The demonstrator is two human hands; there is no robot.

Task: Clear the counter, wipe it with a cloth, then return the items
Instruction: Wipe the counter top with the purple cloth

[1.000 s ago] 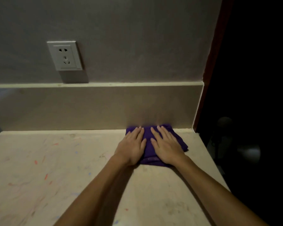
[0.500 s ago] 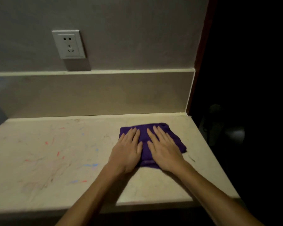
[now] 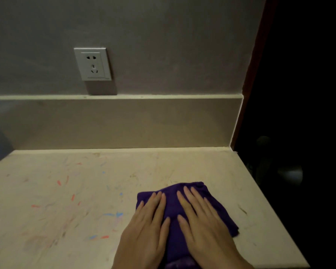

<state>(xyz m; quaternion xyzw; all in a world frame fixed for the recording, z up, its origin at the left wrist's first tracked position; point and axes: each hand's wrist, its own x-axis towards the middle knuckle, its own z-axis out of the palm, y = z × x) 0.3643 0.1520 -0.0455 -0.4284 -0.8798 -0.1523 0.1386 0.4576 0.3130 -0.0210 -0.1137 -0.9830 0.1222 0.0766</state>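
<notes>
1. While both hands lie flat on the purple cloth point(image 3: 172, 202), fingers straight and a little spread, neither one curls round it: the left hand point(image 3: 145, 228) covers the cloth's left part, and the right hand point(image 3: 204, 224) its right part, with a strip of cloth showing between them.
2. That cloth sits on the counter point(image 3: 66, 191) toward its right front, near the front edge and not far from the right edge, beyond which all is dark.
3. Since nothing pinches the cloth, I judge it could bunch or slide out from under the palms if the pressure is uneven, leaving bare skin rubbing the counter.
4. A stroke carried too far right or forward might push the cloth over the edge into the dark, where it would be hard to find.
5. Red and blue streaks point(image 3: 113, 215) mark the counter to the left of the hands; they look like marks a light pass may not lift, so that part could stay dirty if the wiping keeps to the right.
6. A damp cloth swept up the back wall could come near the socket point(image 3: 93, 64); whether the cloth is wet cannot be told.
7. No brand, label or writing can be read anywhere; the socket plate looks plain.
</notes>
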